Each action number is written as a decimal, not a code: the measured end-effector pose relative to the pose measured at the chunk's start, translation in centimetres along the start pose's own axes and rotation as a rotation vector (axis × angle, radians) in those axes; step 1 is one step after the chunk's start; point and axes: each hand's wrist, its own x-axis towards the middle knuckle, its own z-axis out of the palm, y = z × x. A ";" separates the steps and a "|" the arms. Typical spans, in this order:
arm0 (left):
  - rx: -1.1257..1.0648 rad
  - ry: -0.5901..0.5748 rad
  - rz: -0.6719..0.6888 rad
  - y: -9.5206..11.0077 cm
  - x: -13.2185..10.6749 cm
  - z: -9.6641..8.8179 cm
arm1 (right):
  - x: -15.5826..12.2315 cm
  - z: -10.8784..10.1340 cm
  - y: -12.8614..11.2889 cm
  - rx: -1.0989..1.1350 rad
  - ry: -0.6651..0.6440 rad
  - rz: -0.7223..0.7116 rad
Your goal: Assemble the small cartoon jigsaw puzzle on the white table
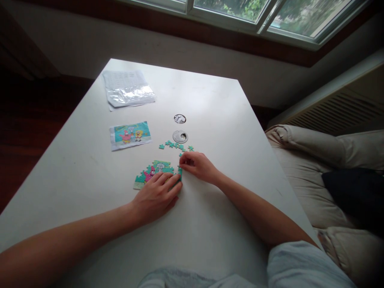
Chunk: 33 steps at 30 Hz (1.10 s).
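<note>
A partly assembled jigsaw puzzle [159, 165] in teal, green and pink lies on the white table. My left hand [159, 194] rests flat over its lower right part, fingers spread, and hides some of it. At the puzzle's right edge, my right hand [196, 166] is closed in a pinch on a small teal puzzle piece [180, 170], mostly covered by the fingertips. Loose puzzle pieces [176, 145], several of them teal, are scattered just beyond both hands. Left of these lies a picture card [131, 135] showing cartoon figures on a teal ground.
A clear plastic bag with paper [129, 89] lies at the table's far left. Two round fittings, one an open hole [180, 119] and one a metal cover [180, 136], sit mid-table. A beige sofa [300, 176] stands to the right, below a window [234, 10] and wall.
</note>
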 end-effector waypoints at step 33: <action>-0.003 -0.027 -0.010 -0.2 -0.2 0.3 | 0.4 -0.4 2.5 -0.203 0.299 -0.032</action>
